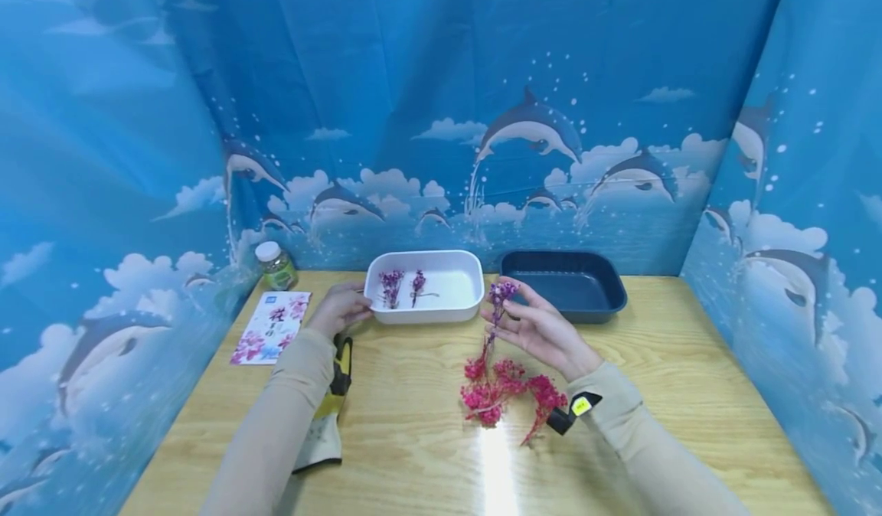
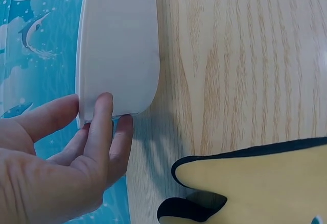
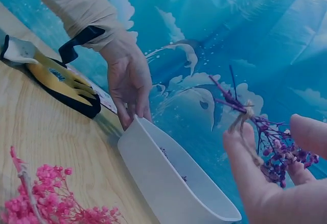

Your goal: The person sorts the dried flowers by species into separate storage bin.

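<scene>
My right hand (image 1: 540, 331) holds a small bunch of purple dried flowers (image 1: 503, 294) between thumb and fingers, just right of the white tray (image 1: 449, 315). In the right wrist view, twine (image 3: 245, 132) is tied round the stems of this bunch (image 3: 278, 163). My left hand (image 1: 339, 309) grips the left end of the white tray; the left wrist view has its thumb at the rim and fingers (image 2: 104, 112) against the end wall. Two purple sprigs (image 1: 390, 288) lie inside the tray. Pink-red dried flowers (image 1: 506, 378) lie on the table below my right hand.
A dark blue tray (image 1: 586, 313) stands right of the white one. Yellow-and-black work gloves (image 1: 335, 393) lie beside my left forearm. At the back left are a floral-printed card (image 1: 272, 324) and a white-capped jar (image 1: 279, 271). A dolphin-print curtain (image 1: 441, 118) surrounds the wooden table (image 1: 413, 439).
</scene>
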### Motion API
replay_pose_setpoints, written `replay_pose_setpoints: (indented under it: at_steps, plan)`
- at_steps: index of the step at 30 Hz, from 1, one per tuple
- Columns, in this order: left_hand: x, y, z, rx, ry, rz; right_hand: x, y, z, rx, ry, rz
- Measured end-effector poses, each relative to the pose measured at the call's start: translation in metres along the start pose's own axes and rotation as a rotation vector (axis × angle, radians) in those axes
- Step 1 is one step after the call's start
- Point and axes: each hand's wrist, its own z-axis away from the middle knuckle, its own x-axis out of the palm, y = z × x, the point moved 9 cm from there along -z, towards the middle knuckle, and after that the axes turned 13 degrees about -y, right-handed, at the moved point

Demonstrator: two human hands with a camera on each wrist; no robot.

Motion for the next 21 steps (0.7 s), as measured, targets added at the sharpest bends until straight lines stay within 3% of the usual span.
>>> replay_pose_setpoints:
  at_steps: [9, 21]
  plan:
    - [0.001, 0.003, -0.003, 0.008, 0.008, 0.004, -0.002, -0.007, -0.005, -0.017, -0.009, -0.02]
    - [0.001, 0.0, -0.006, 0.002, -0.005, -0.037, -0.01, -0.023, -0.019, -0.102, -0.078, -0.065]
